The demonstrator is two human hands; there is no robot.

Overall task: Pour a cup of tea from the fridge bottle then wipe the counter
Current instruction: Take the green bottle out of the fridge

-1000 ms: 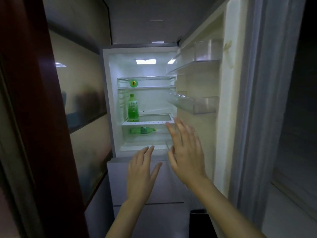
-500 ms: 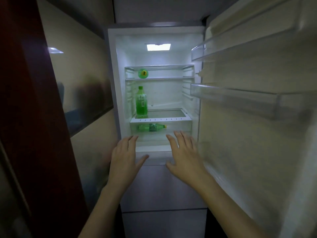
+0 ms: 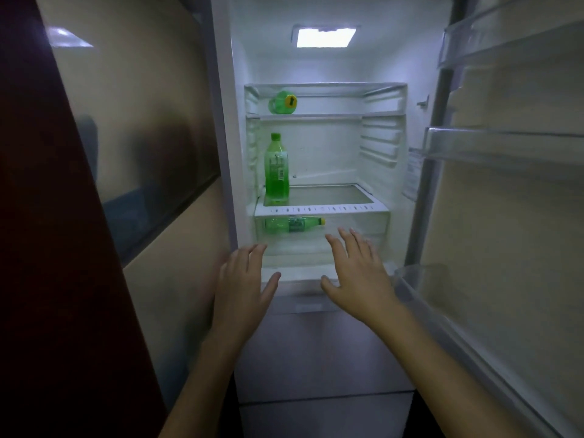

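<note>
The fridge (image 3: pixel 379 137) stands open and lit ahead of me. A tall green tea bottle (image 3: pixel 276 170) stands upright at the left of the middle glass shelf. Another green bottle (image 3: pixel 292 224) lies on its side in the clear drawer below. A third green bottle (image 3: pixel 282 102) lies end-on on the top shelf. My left hand (image 3: pixel 243 289) and my right hand (image 3: pixel 357 275) are raised in front of the fridge's lower edge, fingers spread, holding nothing and apart from every bottle.
The open fridge door (image 3: pixel 505 200) stretches along the right with clear door shelves (image 3: pixel 499 147). A dark red panel (image 3: pixel 47 248) and a beige cabinet wall (image 3: pixel 151 153) close off the left. Closed freezer drawers (image 3: pixel 316 358) sit below the compartment.
The view has moved closer to the fridge, which now fills more of the frame. Both hands stay spread and empty, now level with the fridge's lower edge.
</note>
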